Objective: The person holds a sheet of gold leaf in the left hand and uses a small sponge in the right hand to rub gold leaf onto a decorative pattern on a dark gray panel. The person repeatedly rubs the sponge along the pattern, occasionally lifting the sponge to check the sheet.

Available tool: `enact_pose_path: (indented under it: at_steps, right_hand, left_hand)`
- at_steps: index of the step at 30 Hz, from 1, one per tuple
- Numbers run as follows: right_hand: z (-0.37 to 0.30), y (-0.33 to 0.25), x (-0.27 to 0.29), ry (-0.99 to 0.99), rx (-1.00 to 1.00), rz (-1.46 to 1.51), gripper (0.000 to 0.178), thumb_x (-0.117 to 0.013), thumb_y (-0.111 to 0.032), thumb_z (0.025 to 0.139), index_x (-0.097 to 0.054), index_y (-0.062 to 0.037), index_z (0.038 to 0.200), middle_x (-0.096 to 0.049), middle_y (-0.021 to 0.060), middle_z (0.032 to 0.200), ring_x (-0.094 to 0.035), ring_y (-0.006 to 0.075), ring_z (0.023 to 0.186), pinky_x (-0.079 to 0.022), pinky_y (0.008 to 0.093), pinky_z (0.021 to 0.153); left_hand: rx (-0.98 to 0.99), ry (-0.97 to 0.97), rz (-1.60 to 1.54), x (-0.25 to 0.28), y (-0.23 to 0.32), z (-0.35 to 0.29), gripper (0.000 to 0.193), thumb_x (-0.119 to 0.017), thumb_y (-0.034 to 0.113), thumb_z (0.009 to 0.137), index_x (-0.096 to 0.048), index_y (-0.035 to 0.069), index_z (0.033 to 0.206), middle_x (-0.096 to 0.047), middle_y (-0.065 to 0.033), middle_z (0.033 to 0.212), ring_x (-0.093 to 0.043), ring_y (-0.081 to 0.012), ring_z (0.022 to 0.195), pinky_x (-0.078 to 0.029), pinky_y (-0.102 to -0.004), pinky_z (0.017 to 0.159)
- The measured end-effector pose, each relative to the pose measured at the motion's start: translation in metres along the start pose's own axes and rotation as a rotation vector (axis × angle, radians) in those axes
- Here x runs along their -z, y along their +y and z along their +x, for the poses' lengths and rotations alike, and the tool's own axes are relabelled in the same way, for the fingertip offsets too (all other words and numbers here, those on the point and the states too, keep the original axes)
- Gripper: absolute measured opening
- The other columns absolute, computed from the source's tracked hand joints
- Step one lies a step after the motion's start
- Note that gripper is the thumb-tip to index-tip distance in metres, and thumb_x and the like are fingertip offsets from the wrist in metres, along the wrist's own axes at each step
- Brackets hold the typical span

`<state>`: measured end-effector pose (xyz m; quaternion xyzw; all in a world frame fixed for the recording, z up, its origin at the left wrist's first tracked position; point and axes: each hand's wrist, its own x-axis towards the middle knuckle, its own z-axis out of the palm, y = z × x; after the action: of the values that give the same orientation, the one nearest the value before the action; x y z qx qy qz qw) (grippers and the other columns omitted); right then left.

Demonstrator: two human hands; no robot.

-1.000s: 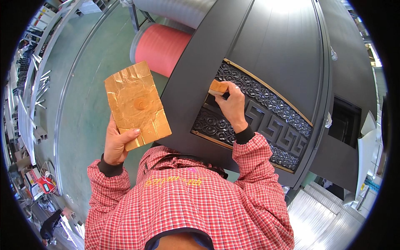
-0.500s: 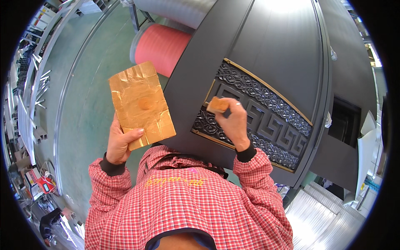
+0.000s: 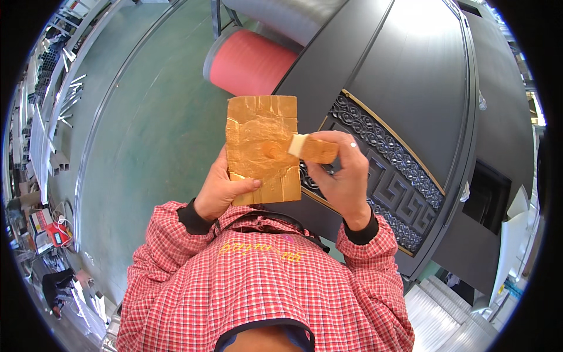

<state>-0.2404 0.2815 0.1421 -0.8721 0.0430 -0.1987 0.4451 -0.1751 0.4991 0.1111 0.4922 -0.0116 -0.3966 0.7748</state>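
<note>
My left hand [image 3: 220,188] grips the lower left edge of a flat cardboard piece [image 3: 258,117] smeared all over with gold, its thumb across the front. A small orange-gold patch [image 3: 273,151] lies near the cardboard's middle. Pinched in my right hand [image 3: 347,179] is a gold-stained sponge block [image 3: 319,151] with a pale cream end. That end is at the cardboard's right edge; I cannot tell if it touches. Behind this hand lies a dark door panel [image 3: 404,64] with a raised scroll-and-key pattern [image 3: 404,161], partly hidden, bordered by gold strips [image 3: 392,135].
Beyond the cardboard stand a pink roll [image 3: 249,61] and a grey roll [image 3: 287,17]. Green floor [image 3: 152,117] stretches to the left, with metal profiles [image 3: 70,94] stacked at its far side. A dark rectangular opening [image 3: 487,196] and a ribbed metal sheet [image 3: 434,317] are at the right.
My right hand has brought the sponge from the panel's gold-edged pattern back to the cardboard. The cardboard has moved right and turned more upright; the whole view has shifted.
</note>
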Motion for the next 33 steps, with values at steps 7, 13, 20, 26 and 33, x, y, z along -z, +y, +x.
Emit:
enact_pose_path:
  at_steps: [7, 13, 20, 26, 33]
  right_hand:
    - [0.009, -0.004, -0.003, -0.106, 0.17, -0.292, 0.037, -0.071, -0.001, 0.062, -0.062, -0.0077, 0.097, -0.064, 0.0067, 0.094, -0.06, 0.0288, 0.095, -0.044, 0.0425, 0.095]
    - [0.002, 0.006, 0.002, -0.062, 0.156, -0.208, 0.039, -0.071, 0.0, 0.059, -0.062, -0.0074, 0.096, -0.064, 0.0079, 0.092, -0.06, 0.0295, 0.091, -0.046, 0.0399, 0.089]
    - [-0.047, 0.074, -0.003, 0.239, -0.264, -0.094, 0.031, -0.073, 0.001, 0.071, -0.06, -0.0045, 0.099, -0.063, 0.0111, 0.09, -0.061, 0.0292, 0.083, -0.05, 0.0359, 0.074]
    - [-0.049, 0.089, -0.027, 0.209, -0.256, -0.154, 0.032, -0.072, 0.002, 0.07, -0.06, -0.0062, 0.099, -0.064, 0.0104, 0.094, -0.06, 0.0307, 0.09, -0.049, 0.0374, 0.078]
    - [-0.044, 0.089, -0.033, 0.159, -0.182, -0.243, 0.035, -0.071, 0.004, 0.067, -0.059, -0.0068, 0.098, -0.062, 0.0094, 0.094, -0.059, 0.0299, 0.09, -0.048, 0.0377, 0.077]
  left_hand:
    - [-0.045, -0.045, 0.082, -0.001, -0.004, 0.0, 0.08, -0.07, -0.006, 0.074, -0.03, 0.005, 0.142, -0.05, -0.0067, 0.133, -0.048, -0.0174, 0.123, -0.04, -0.0355, 0.105]
    - [-0.037, -0.038, 0.076, 0.0, -0.001, 0.0, 0.079, -0.07, -0.008, 0.074, -0.031, 0.005, 0.141, -0.051, -0.0077, 0.132, -0.05, -0.0184, 0.122, -0.041, -0.0358, 0.104]
    - [-0.042, 0.072, -0.009, 0.022, 0.008, -0.003, 0.08, -0.067, -0.012, 0.075, -0.029, 0.006, 0.143, -0.051, -0.0105, 0.133, -0.054, -0.0224, 0.12, -0.046, -0.0381, 0.101]
    - [-0.038, 0.098, 0.034, 0.026, 0.012, -0.004, 0.08, -0.066, -0.012, 0.075, -0.029, 0.006, 0.143, -0.052, -0.0114, 0.132, -0.055, -0.0227, 0.12, -0.046, -0.0382, 0.101]
    - [-0.037, 0.102, 0.035, 0.028, 0.014, -0.005, 0.08, -0.066, -0.011, 0.075, -0.029, 0.005, 0.143, -0.052, -0.0114, 0.132, -0.055, -0.0224, 0.119, -0.046, -0.0381, 0.101]
